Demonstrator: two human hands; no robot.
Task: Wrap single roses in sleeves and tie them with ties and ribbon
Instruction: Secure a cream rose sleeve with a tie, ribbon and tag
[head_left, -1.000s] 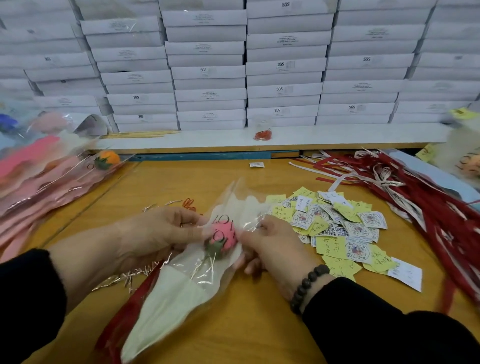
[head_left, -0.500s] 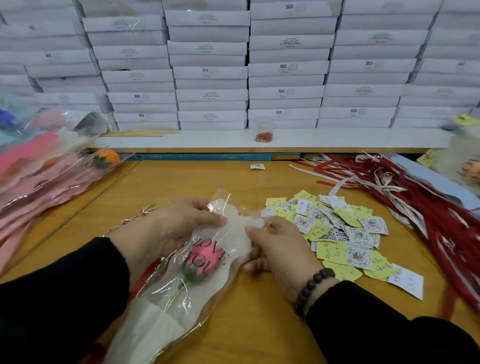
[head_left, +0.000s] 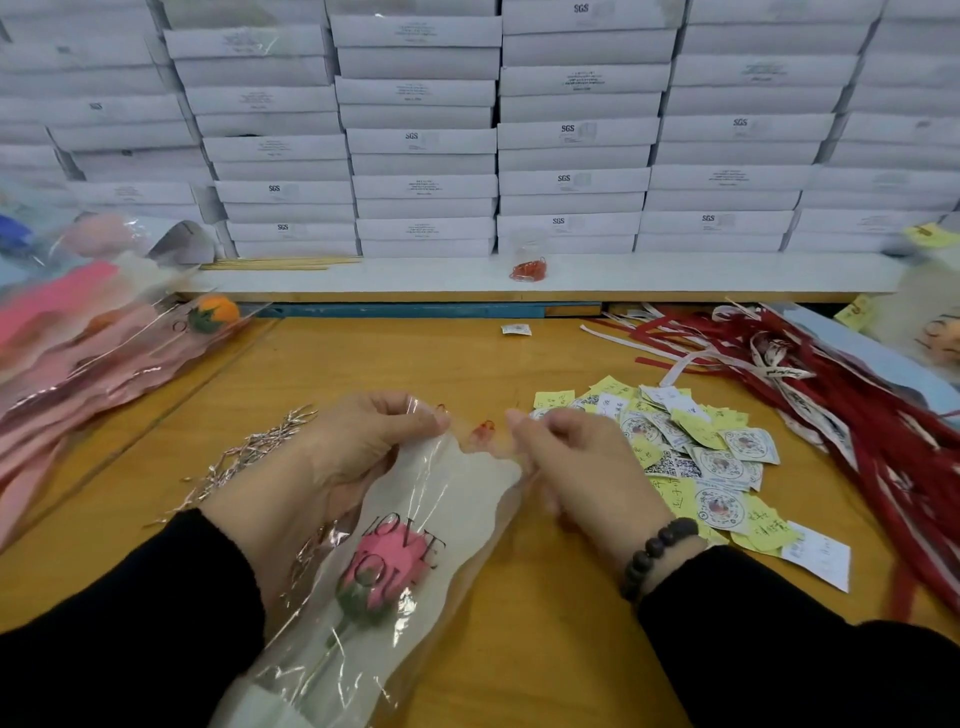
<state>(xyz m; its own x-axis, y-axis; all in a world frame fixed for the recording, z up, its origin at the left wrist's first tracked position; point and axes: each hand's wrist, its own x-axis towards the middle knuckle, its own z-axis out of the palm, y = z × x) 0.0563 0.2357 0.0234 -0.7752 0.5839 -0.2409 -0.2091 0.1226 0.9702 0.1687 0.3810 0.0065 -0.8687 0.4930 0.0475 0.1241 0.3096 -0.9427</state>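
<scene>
Stacked white boxes are backing the wooden surface (head_left: 519, 597); left hand (head_left: 337, 457) is pinching the clear printed sleeve (head_left: 447, 499) holding a pink rose (head_left: 387, 569) (sleeving done), right hand (head_left: 582, 467) is curling, seemingly empty; tying is coming next.

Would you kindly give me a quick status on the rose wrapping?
Left hand grips the sleeve top. Right hand beside it, blurred, grip unclear. Pink rose sits inside the sleeve. Nothing in the way.

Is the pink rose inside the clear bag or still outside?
Inside. The pink rose shows through the clear sleeve, under its LOVE YOU print, stem pointing toward the person.
</scene>
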